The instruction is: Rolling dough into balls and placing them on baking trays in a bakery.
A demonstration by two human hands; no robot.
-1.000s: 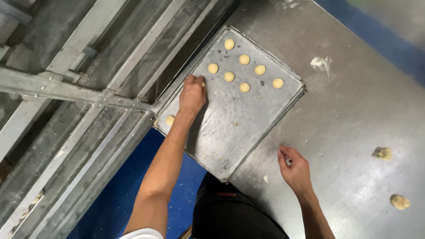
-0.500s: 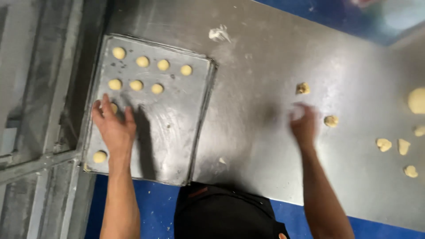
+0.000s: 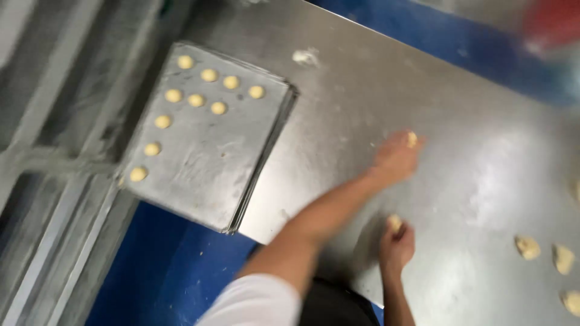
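Both hands (image 3: 396, 199) on dough pieces (image 3: 412, 139), steel table (image 3: 459, 121)

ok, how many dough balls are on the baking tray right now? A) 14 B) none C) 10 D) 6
C: the baking tray holds ten small yellow dough balls, one alone at the top, three in each of two short rows, and three more down its left edge; neither hand is on it.
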